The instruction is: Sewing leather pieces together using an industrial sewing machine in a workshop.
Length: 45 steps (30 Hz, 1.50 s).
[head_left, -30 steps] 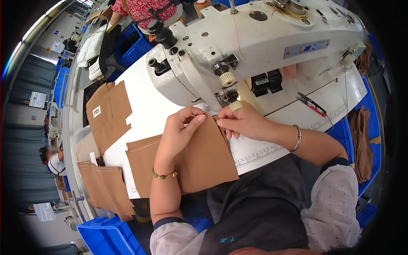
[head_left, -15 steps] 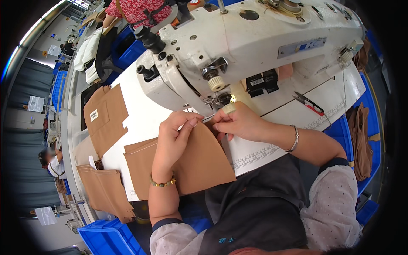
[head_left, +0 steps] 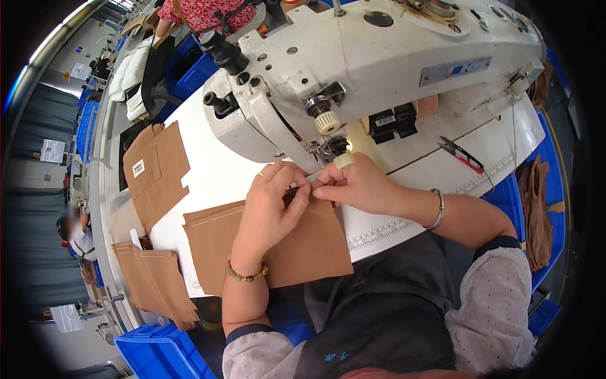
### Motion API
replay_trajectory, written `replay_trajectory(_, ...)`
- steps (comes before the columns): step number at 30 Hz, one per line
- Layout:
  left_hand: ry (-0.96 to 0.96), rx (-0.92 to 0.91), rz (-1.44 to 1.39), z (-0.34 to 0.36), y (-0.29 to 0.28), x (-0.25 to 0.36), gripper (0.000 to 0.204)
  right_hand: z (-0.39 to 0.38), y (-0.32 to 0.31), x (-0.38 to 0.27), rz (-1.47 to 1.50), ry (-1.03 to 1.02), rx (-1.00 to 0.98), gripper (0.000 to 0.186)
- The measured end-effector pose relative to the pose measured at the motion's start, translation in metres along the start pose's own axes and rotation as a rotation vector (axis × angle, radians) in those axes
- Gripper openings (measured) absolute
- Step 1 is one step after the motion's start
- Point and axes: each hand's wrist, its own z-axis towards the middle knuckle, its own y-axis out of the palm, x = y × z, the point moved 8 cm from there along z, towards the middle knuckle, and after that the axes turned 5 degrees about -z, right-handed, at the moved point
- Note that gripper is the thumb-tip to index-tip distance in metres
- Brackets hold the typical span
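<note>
A brown fabric panel [head_left: 309, 243] lies on the white sewing table and hangs a little over its front edge. My left hand [head_left: 274, 205] pinches the panel's far edge, just in front of the sewing machine's needle area. Close beside it, my right hand [head_left: 353, 186] grips the same edge between thumb and fingers. The two sets of fingertips nearly meet, and the bit of cloth between them is partly hidden. Above them stands the white sewing machine [head_left: 271, 123], its presser foot partly covered by my fingers.
Red-handled thread snips [head_left: 464, 156] and black labels [head_left: 392, 122] lie right of the needle. On the left are a brown pocketed piece [head_left: 158, 170] and stacked brown panels [head_left: 154, 278]. Blue bins [head_left: 161, 354] stand below. A person in a red patterned top [head_left: 205, 16] is beyond.
My left hand has shifted right along the fabric edge, toward my right hand, and its fingers have curled in. My right hand has moved slightly; the panel stays nearly in place.
</note>
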Motion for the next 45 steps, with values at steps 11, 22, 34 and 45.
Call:
replay_trajectory(11,-0.444,-0.258,-0.481,-0.019,0.015,-0.043,0.014,-0.005,-0.002,-0.012,-0.15,-0.066,0.047,0.022)
replay_trajectory(22,-0.425,-0.099,-0.547,-0.017,0.008,-0.039,0.014,-0.005,0.002,-0.01,-0.133,-0.003,-0.017,0.028)
replay_trajectory(34,-0.382,-0.151,-0.578,-0.018,0.01,-0.041,0.013,-0.005,0.006,0.003,0.16,0.125,-0.027,0.021)
replay_trajectory(45,-0.399,-0.238,-0.668,-0.021,0.015,-0.038,0.014,-0.009,0.008,-0.008,0.064,0.069,-0.07,0.018)
